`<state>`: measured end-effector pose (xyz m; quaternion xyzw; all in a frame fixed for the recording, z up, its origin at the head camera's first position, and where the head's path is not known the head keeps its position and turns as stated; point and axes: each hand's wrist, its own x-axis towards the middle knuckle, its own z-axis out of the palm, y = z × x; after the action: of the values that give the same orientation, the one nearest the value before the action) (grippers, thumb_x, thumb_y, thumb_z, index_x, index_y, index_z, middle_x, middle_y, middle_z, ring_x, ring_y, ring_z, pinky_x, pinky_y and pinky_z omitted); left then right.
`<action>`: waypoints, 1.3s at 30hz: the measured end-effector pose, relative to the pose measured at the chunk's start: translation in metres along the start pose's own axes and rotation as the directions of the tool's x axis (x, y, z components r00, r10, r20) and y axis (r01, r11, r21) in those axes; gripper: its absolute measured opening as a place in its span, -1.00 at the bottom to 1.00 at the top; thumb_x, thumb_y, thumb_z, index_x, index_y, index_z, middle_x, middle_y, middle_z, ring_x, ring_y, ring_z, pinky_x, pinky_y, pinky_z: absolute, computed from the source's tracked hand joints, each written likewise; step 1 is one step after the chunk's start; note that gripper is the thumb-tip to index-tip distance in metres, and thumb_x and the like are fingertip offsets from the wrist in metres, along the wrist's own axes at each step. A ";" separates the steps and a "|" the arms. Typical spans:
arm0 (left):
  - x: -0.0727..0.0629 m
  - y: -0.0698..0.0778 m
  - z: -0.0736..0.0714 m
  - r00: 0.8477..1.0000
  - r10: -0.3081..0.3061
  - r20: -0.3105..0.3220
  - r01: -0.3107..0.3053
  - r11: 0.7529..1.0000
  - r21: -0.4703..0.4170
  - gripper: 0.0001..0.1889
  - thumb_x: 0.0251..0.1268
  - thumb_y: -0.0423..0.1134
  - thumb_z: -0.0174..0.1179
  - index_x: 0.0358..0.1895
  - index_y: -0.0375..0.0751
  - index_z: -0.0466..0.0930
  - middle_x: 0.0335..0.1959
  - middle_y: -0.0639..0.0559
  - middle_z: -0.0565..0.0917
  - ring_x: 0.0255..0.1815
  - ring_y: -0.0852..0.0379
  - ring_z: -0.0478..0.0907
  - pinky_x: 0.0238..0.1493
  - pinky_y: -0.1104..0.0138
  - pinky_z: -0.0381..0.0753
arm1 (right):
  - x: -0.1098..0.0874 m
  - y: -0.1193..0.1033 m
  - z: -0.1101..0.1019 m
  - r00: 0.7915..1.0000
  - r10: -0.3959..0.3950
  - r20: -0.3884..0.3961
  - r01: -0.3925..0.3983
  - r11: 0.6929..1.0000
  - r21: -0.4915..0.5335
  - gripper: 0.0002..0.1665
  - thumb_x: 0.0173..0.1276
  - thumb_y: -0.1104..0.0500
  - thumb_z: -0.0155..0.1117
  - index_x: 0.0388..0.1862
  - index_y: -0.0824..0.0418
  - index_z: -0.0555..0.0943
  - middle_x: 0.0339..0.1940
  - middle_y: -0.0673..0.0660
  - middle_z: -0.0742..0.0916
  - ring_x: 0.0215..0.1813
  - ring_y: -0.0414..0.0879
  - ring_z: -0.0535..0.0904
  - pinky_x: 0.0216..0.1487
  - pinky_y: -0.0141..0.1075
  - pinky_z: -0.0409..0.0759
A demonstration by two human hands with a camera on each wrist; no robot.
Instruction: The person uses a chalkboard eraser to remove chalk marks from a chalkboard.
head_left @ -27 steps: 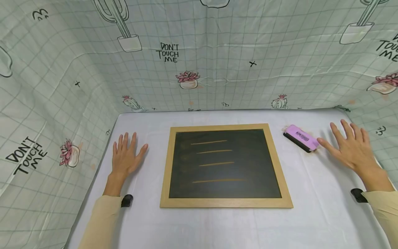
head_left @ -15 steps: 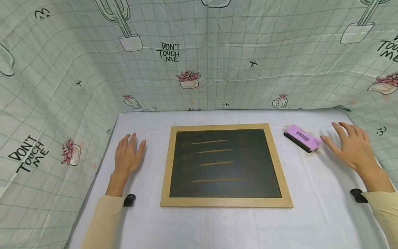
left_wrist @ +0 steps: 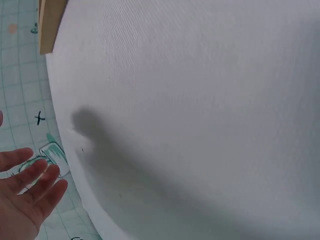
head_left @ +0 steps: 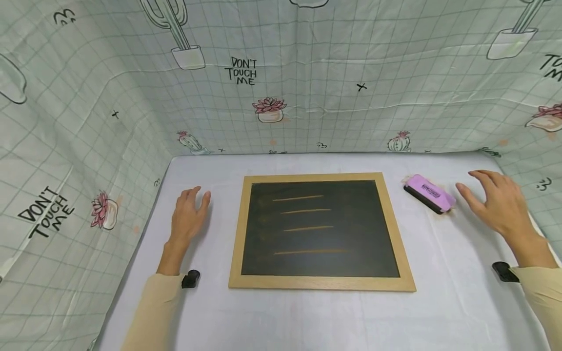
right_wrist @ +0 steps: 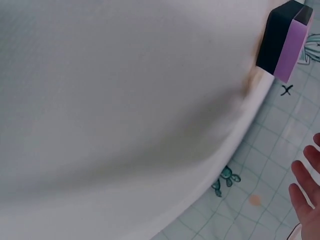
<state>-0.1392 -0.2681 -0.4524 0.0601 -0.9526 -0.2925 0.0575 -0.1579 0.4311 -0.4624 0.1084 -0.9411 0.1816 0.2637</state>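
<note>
A small chalkboard [head_left: 322, 263] in a light wooden frame lies flat in the middle of the table, with several yellowish-brown chalk lines across it. To its right is a purple chalkboard eraser [head_left: 429, 193] with a black felt side. My right hand [head_left: 502, 207] hovers just right of the eraser, fingers loosely bent and thumb pointing toward it, holding nothing. In the right wrist view the eraser [right_wrist: 281, 42] is apart from the fingers [right_wrist: 303, 177]. Left of the board, my left hand [head_left: 189, 217] is above the table with relaxed fingers [left_wrist: 42, 192] and nothing in it.
The white table cover [head_left: 322, 317] carries brownish chalk smudges around the eraser. A grid-patterned curtain [head_left: 325, 73] with cactus drawings rises along the back and both sides. Black wrist cameras [head_left: 190, 279] are worn near both sleeves.
My left hand has shifted slightly right and turned inward, its spread fingers now more bent. The right hand's fingers have drawn closer together and curved. The board and eraser stay where they were.
</note>
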 end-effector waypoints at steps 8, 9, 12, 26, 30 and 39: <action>-0.002 0.009 0.006 1.000 0.008 0.005 -0.008 0.995 -0.096 -0.43 0.67 0.00 -0.09 0.40 -0.45 0.39 0.25 -0.38 0.47 0.16 -0.28 0.48 0.13 -0.11 0.46 | 0.005 -0.010 0.006 0.999 0.035 0.031 -0.037 0.995 0.091 -0.50 0.42 0.07 0.34 0.13 0.44 0.59 0.11 0.52 0.62 0.13 0.53 0.44 0.12 0.33 0.30; -0.003 0.010 0.007 1.000 0.012 0.008 -0.011 0.994 -0.108 -0.44 0.67 -0.01 -0.09 0.40 -0.45 0.39 0.24 -0.38 0.48 0.14 -0.27 0.49 0.12 -0.10 0.47 | 0.006 -0.012 0.007 0.998 0.040 0.038 -0.043 0.994 0.099 -0.50 0.42 0.07 0.34 0.14 0.44 0.59 0.11 0.52 0.62 0.13 0.53 0.44 0.12 0.33 0.29; -0.003 0.013 0.010 1.000 0.022 0.018 -0.019 0.990 -0.137 -0.47 0.67 -0.06 -0.09 0.38 -0.46 0.41 0.21 -0.38 0.49 0.09 -0.26 0.50 0.09 -0.08 0.48 | 0.008 -0.016 0.008 0.997 0.049 0.062 -0.056 0.991 0.121 -0.50 0.42 0.08 0.34 0.16 0.43 0.59 0.12 0.52 0.62 0.16 0.54 0.43 0.14 0.36 0.29; -0.007 0.026 0.024 0.998 0.060 0.029 -0.053 0.977 -0.208 -0.59 0.61 -0.25 0.02 0.27 -0.53 0.49 0.03 -0.36 0.55 -0.07 -0.23 0.57 -0.02 0.01 0.54 | 0.012 -0.031 0.020 0.980 0.071 0.188 -0.100 0.983 0.155 -0.46 0.44 0.07 0.34 0.22 0.42 0.53 0.16 0.49 0.59 0.23 0.49 0.40 0.15 0.37 0.26; -0.008 0.029 0.029 0.997 0.076 0.015 -0.071 0.973 -0.218 -0.62 0.57 -0.29 0.06 0.22 -0.53 0.53 -0.02 -0.35 0.57 -0.10 -0.22 0.58 -0.03 0.04 0.54 | 0.012 -0.035 0.025 0.980 0.049 0.193 -0.083 0.982 0.171 -0.47 0.42 0.10 0.35 0.20 0.45 0.54 0.15 0.49 0.60 0.21 0.47 0.42 0.13 0.35 0.29; -0.012 0.036 0.039 0.995 0.082 0.059 -0.067 0.972 -0.224 -0.63 0.52 -0.29 0.12 0.20 -0.53 0.54 -0.08 -0.34 0.61 -0.08 -0.20 0.58 0.01 0.01 0.55 | 0.011 -0.041 0.032 0.961 0.062 0.271 -0.101 0.986 0.134 -0.40 0.46 0.05 0.33 0.24 0.49 0.49 0.16 0.54 0.54 0.18 0.50 0.39 0.11 0.38 0.28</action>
<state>-0.1361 -0.2152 -0.4649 0.0077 -0.9170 -0.3965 0.0422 -0.1692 0.3798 -0.4699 0.1119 -0.9558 0.2447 0.1186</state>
